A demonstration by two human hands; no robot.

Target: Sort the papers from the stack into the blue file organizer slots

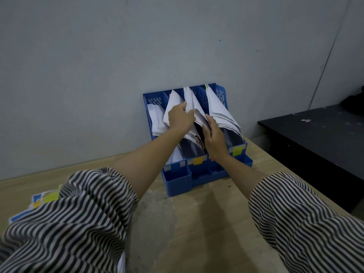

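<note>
Head view: I see the blue file organizer (199, 174) at centre frame, standing on the wooden table (226, 213) against the grey wall (98, 66). Its slots already hold papers (218, 107) leaning rearward. The left hand (180, 117) reaches into the middle slots, fingers curled around the edge of a sheet bundle (190, 99), apparently to hold it aside. The right hand (213, 136) lies just right of it with fingers extended flat against the neighbouring papers, probably keeping a gap open between the bundles. The remaining stack (42, 200) lies at lower left of the frame, largely hidden behind the striped sleeve (78, 223). A dark bench (315, 138) occupies the right edge.
</note>
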